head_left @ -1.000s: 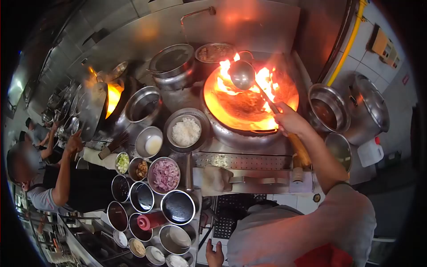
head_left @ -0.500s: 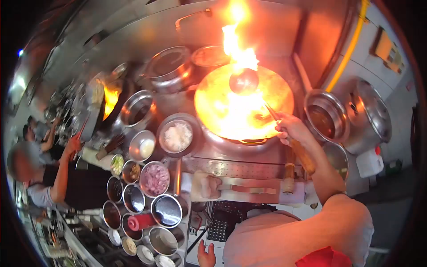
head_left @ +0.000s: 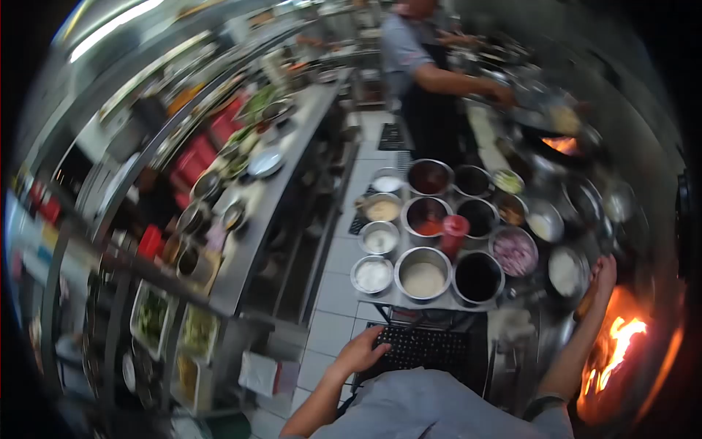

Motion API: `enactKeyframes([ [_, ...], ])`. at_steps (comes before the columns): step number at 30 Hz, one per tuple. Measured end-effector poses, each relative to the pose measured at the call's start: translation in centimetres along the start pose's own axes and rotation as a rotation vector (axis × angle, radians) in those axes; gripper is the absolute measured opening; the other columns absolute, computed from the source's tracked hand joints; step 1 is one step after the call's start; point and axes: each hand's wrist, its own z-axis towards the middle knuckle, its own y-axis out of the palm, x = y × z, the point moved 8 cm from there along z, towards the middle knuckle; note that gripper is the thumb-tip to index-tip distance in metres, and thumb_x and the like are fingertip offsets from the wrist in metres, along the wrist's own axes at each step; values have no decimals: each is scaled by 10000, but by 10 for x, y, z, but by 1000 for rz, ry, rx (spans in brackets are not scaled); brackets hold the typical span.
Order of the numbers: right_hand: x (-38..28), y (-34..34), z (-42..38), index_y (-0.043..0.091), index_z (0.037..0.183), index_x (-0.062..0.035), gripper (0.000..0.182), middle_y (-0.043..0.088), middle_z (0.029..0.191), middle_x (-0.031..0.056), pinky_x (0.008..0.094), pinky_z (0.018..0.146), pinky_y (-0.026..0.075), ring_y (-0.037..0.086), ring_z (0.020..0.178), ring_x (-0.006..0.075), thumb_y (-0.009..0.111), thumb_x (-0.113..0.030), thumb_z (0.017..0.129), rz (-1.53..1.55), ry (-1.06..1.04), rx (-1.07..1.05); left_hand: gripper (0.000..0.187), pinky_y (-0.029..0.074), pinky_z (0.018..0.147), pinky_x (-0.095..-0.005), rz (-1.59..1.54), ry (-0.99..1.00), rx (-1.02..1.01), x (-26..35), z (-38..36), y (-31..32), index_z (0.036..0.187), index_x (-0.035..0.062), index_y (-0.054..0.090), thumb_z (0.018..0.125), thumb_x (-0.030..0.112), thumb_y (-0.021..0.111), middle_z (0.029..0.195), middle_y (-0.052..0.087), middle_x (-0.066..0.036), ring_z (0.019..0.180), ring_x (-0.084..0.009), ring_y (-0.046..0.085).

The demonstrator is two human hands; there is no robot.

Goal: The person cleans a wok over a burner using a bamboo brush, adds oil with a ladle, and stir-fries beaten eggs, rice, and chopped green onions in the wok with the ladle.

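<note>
My right hand (head_left: pixel 604 272) is closed around a ladle by its wooden handle (head_left: pixel 583 304), at the right near the stove. I cannot clearly make out its bowl. Orange flames (head_left: pixel 618 350) rise just beside my right forearm, and the wok there is mostly hidden. Left of that hand sits a pan of white food (head_left: pixel 564 271), probably rice. My left hand (head_left: pixel 363 351) is open and holds nothing, over the floor in front of a black perforated mat (head_left: pixel 424 347).
Ahead, metal pots hold dark liquid (head_left: pixel 477 277), pale liquid (head_left: pixel 423 274) and chopped pink pieces (head_left: pixel 514 250); a red squeeze bottle (head_left: pixel 454 233) stands among them. A co-worker (head_left: pixel 431 80) works at another burning wok (head_left: pixel 559 144). On the left runs a long steel counter (head_left: pixel 274 192).
The view has swung left, away from the wok, towards the aisle and counter. My left hand shows more fully, further forward. My right hand keeps its hold on the ladle.
</note>
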Motion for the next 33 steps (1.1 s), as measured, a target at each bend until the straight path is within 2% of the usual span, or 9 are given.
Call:
enactKeyframes([
  [3,57,14,94,449,1323,-19,464,529,730,40,290,425,409,496,501,141,519,-104,873,-436,-179,-12,600,444,1055,-399,19,-64,149,-48,-15,-38,1352,-7,534,911,380,658,1360,567,-224,1246,-369,553],
  [5,96,-7,142,527,1124,-48,252,528,738,35,304,456,421,507,548,149,528,-142,890,-268,-462,104,588,443,1055,-399,48,-28,267,-88,-22,-63,1342,-6,545,913,382,654,1355,570,-225,1241,-373,555],
  [6,103,16,131,541,1047,-65,183,527,738,32,312,472,427,508,560,151,533,-168,896,285,-54,-36,564,435,1063,-404,28,-99,305,-97,-29,-86,1307,-15,575,907,370,669,1339,580,-229,1244,-380,551],
  [9,37,63,36,559,960,-105,135,505,755,-14,249,565,378,470,632,98,514,-232,952,249,267,-209,533,467,1021,-404,-17,-226,456,-153,-39,-154,1275,-7,606,894,355,694,1278,623,-223,1195,-357,595],
  [13,-54,113,-90,328,1458,89,455,580,903,59,198,553,383,416,606,57,350,-94,1042,611,-80,89,431,530,873,-391,-113,-272,668,-245,-18,-260,1200,6,658,902,316,684,1141,689,-200,991,-302,685],
  [17,-56,165,-134,165,1504,91,498,457,746,45,223,423,331,343,448,69,264,-160,1086,1193,61,-768,352,524,836,-415,-69,-280,919,-345,37,-374,1056,3,694,929,325,634,987,713,-217,955,-368,687],
  [22,-88,291,-276,166,1502,58,485,449,756,60,233,365,333,343,414,82,264,-178,1090,1058,199,-613,471,542,501,-361,-671,-633,1029,-453,124,-460,960,-62,684,913,403,624,801,715,-182,553,-257,678],
  [30,-68,493,-420,324,1260,41,287,420,847,85,251,254,373,443,433,82,316,-174,1069,1153,541,-985,211,544,425,-312,-797,-823,931,-496,156,-487,954,-95,663,898,93,587,782,712,-156,594,-224,714],
  [33,-62,572,-471,353,950,-110,254,451,525,33,279,318,326,396,320,161,295,-320,1081,1031,725,-1130,231,557,505,-367,-479,-735,939,-522,166,-507,909,-96,657,852,115,583,825,710,-223,589,-269,713],
])
